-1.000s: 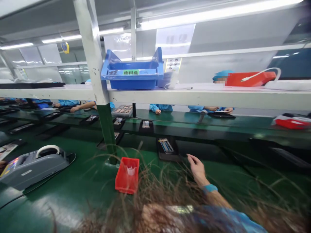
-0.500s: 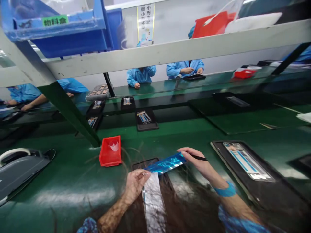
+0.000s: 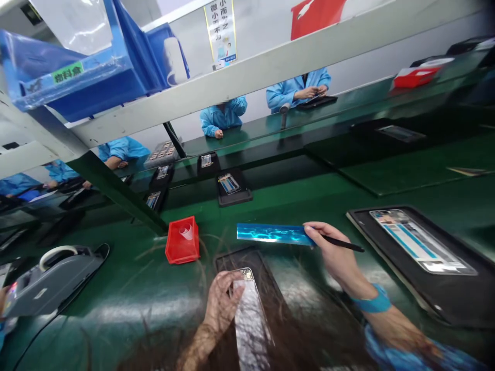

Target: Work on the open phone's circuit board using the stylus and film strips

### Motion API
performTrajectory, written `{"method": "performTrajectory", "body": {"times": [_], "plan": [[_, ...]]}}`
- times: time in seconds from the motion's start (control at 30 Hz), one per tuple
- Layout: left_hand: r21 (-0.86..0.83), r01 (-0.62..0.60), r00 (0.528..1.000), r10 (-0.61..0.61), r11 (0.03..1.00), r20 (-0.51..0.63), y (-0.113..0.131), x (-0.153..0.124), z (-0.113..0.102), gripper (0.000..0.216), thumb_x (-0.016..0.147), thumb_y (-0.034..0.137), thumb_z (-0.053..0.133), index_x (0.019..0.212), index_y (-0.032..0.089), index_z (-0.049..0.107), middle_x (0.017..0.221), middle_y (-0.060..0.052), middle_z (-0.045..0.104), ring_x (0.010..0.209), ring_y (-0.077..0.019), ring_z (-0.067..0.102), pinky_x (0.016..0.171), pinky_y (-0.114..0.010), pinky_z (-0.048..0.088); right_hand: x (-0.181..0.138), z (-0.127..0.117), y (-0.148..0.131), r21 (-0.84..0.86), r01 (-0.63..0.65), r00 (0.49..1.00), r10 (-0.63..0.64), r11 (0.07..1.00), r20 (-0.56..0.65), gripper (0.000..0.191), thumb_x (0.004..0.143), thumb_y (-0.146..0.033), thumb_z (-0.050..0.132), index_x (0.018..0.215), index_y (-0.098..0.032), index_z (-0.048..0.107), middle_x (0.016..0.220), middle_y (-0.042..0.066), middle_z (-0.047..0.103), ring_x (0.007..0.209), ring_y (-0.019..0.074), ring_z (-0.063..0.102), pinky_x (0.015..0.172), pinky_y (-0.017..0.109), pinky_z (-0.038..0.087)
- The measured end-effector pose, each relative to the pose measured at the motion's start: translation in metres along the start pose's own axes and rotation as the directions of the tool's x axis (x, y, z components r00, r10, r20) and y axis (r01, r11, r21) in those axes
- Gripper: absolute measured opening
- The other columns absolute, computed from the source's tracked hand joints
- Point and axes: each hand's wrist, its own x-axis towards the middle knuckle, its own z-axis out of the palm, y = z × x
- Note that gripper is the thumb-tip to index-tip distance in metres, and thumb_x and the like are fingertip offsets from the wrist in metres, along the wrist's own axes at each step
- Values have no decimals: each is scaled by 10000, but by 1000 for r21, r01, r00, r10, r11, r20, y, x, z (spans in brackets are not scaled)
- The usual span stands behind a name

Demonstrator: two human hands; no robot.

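1. The left hand (image 3: 222, 304) is half curled, fingertips down at the top of a silver film strip (image 3: 250, 322). Whether it has firm hold of the strip cannot be told.
2. The strip lies lengthwise on a phone body (image 3: 244, 274), whose metal top end shows past it; both rest in a black tray (image 3: 240, 256).
3. The right hand (image 3: 328, 252) is pinched shut on the end of a shiny blue film strip (image 3: 270, 234), with a black stylus (image 3: 342, 243) tucked in the same grip.
4. The blue strip is held in the air, clear of the tray and touching nothing else.
5. As things lie, the silver strip is on the phone, while the blue one is not. Loose hair strands partly hide the phone.
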Motion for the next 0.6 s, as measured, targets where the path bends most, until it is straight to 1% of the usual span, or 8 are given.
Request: {"method": "performTrajectory", "body": {"times": [0.07,0.13,0.2,0.27,0.37,0.47,0.53,0.6], "plan": [[85,-42,998,45,995,-41,4,1,0,393,638,142,503,995,303,469,895,14,597,840,-180,558,724,-298,504,-3,1,-3,21,12,1000,-11,1000,-16,199,864,-313,471,895,-143,571,711,-64,554,539,-8,468,496,126,402],[178,-87,990,104,980,-93,8,1,-2,455,630,119,500,1048,281,425,977,-18,565,918,-205,521,769,-341,479,-8,5,-8,40,24,999,-23,999,-23,215,853,-330,486,878,-135,572,718,-60,558,566,2,486,527,142,418],[274,-135,973,179,952,-143,14,2,-5,467,624,97,501,1044,285,425,995,-34,557,957,-229,492,789,-394,455,-16,10,-15,60,32,999,-31,998,-12,209,838,-357,498,836,-168,586,722,-52,575,602,17,503,562,161,432],[359,-197,951,266,912,-155,23,5,-8,448,617,98,524,1003,313,454,974,-21,571,968,-231,482,817,-423,423,-25,17,-24,85,35,999,-37,996,28,192,805,-397,527,776,-223,604,709,-39,598,620,35,513,579,178,442],[449,-288,927,363,846,-89,42,18,-11,417,614,181,564,998,311,470,1034,-22,546,1021,-234,435,878,-445,355,-39,29,-33,136,27,992,-43,990,117,191,722,-462,586,706,-276,624,663,-9,622,596,68,535,549,208,448],[478,-353,925,376,804,49,58,39,-12,420,655,253,526,1063,268,429,1126,-19,485,1064,-225,391,928,-441,294,-49,38,-36,177,12,980,-47,984,193,220,702,-478,592,694,-261,624,649,-7,625,581,62,549,531,201,443],[460,-391,918,371,797,138,61,51,-13,396,686,283,487,1074,251,417,1083,0,519,987,-181,461,898,-384,344,-51,40,-33,193,7,971,-53,981,235,265,725,-479,573,716,-217,616,664,-26,618,585,38,545,543,178,448],[444,-403,915,355,801,190,58,57,-12,365,706,280,461,1067,234,426,1005,0,568,878,-159,519,797,-338,414,-51,40,-28,203,1,961,-58,979,271,332,756,-492,539,741,-167,603,640,-51,593,545,14,521,516,154,439]]}}
